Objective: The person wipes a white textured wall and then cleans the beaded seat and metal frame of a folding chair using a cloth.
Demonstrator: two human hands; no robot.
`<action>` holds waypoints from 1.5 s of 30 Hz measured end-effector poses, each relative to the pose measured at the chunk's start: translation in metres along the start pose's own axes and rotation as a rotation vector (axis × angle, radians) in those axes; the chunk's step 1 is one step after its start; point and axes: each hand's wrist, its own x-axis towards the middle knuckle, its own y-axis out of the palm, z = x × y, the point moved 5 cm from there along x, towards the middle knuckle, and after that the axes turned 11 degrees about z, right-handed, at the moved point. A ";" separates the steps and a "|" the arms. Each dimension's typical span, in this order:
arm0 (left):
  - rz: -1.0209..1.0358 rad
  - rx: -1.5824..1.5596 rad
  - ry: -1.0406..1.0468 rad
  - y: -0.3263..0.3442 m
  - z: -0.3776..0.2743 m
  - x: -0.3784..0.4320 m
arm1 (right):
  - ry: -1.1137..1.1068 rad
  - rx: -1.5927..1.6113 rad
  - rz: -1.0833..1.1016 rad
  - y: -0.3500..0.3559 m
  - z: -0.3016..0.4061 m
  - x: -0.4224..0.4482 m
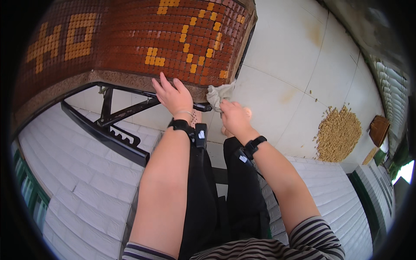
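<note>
A reclining chair [152, 45] covered with a mat of reddish-brown and yellow tiles stretches across the top. My left hand [175, 96] is at the mat's brown fabric border [125, 78], fingers apart and holding nothing; whether it presses on the border I cannot tell. In my right hand [235, 117] is a crumpled pale grey cloth [218, 94]. The cloth meets the corner of the border, just above the end of the black metal frame [203, 106]. Part of the cloth is hidden by my fingers.
The chair's black armrest [107, 143] with its notched bracket juts out at left. A pile of grain-like pieces [338, 135] lies on the pale tiled floor [276, 84] at right, near a brown container [379, 130]. White balusters [391, 87] line the far right. A white brick-patterned wall [91, 195] stands behind me.
</note>
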 end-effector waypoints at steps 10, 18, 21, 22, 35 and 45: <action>0.285 -0.270 -0.214 0.007 0.113 -0.153 | -0.377 -0.576 0.050 0.013 0.111 0.022; 0.316 -0.274 -0.278 -0.065 0.177 -0.124 | -0.330 -0.746 0.004 0.035 0.137 0.067; 0.110 -0.249 -0.108 -0.090 0.181 -0.114 | -0.349 -0.853 0.107 0.041 0.110 0.042; 0.139 -0.214 -0.114 -0.102 0.180 -0.105 | -0.337 -0.797 0.108 0.032 0.106 0.032; -0.198 -0.342 0.564 -0.311 0.092 -0.103 | -0.519 -0.305 -0.017 -0.069 0.369 -0.028; 0.176 -0.030 0.584 -0.264 0.069 -0.065 | -0.319 -0.122 -0.406 -0.040 0.332 -0.035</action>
